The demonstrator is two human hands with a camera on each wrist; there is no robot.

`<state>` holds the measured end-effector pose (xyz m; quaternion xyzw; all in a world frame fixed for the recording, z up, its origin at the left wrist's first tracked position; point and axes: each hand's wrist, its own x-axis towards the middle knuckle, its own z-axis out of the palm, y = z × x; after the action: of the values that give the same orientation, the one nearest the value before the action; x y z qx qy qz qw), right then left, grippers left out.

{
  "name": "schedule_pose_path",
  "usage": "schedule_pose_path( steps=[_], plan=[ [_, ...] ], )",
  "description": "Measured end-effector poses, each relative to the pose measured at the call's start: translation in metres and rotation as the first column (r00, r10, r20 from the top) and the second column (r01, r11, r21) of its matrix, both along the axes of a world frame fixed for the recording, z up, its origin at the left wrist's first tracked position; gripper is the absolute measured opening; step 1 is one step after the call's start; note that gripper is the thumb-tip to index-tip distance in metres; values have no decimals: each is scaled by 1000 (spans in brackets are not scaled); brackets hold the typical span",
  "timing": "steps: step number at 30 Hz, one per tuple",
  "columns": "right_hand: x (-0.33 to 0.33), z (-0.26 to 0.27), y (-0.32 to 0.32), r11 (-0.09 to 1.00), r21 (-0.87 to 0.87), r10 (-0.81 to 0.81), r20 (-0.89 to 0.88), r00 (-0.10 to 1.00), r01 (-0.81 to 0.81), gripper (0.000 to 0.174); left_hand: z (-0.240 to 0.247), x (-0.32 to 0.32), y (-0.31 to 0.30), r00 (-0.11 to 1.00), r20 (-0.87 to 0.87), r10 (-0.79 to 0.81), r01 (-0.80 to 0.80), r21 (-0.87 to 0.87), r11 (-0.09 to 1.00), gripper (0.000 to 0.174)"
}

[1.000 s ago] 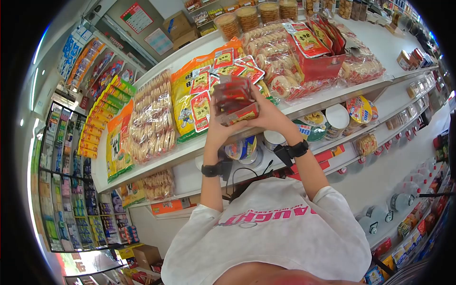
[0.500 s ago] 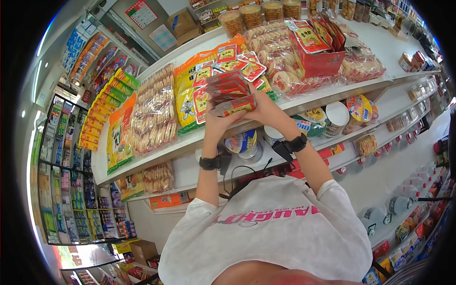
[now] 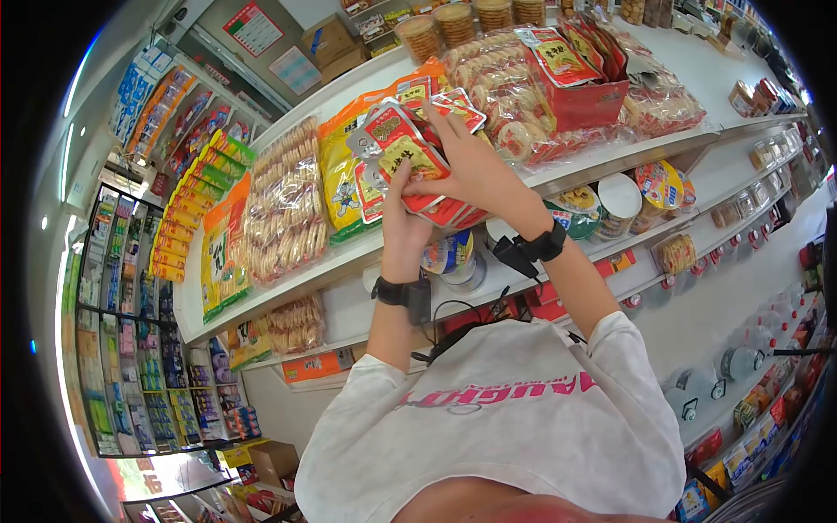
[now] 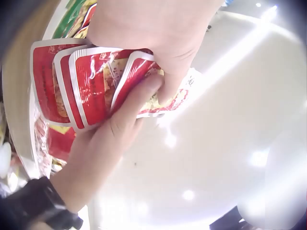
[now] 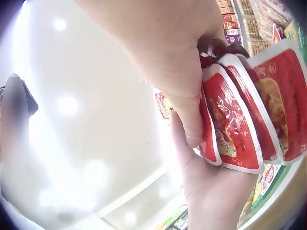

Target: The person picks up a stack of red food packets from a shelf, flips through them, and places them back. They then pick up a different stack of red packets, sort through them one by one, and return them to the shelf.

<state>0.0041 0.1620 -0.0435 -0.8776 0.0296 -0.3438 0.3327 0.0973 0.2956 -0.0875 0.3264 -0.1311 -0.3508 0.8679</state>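
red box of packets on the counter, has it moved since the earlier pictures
No, the red box shows no shift either way against the round biscuit tubs further back.

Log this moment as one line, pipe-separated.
left hand: holds red packets, fanned | right hand: holds same packets | behind: loose packets on yellow bag | nearby: red box with packets

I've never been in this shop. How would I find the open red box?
Start at the long white counter. In the head view, to the right of the held red packets, look among the clear bags of round snacks. Unlike those see-through bags, the red box has solid walls, with pouches sticking out above them.
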Motion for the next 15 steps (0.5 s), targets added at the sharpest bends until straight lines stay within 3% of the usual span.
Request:
schedule_pose_path(
  steps=[4,7,10,13,15],
  plan=[
    [-5,0,-1,998,-9,-57,38,998,58,99,-4,-3,-5,986,-166,-34,30,-26,999,45],
    [-8,-1,-7,989,144,-16,-37,999,21,83,-19,1,-12,973,-228,-34,17,-75,997,46],
    [-11,-10,-10,967,254,18,19,1000,-22,65,-19,-3,-14,975,-217,-46,31,-69,997,48],
    [-10,-31,-9,916,402,-63,128,990,7,63,-23,-3,-15,970,-234,-68,41,-120,992,49],
    [-15,-44,-10,829,558,-138,172,975,19,62,-30,1,-13,976,-216,-2,-24,-119,993,51]
  ],
)
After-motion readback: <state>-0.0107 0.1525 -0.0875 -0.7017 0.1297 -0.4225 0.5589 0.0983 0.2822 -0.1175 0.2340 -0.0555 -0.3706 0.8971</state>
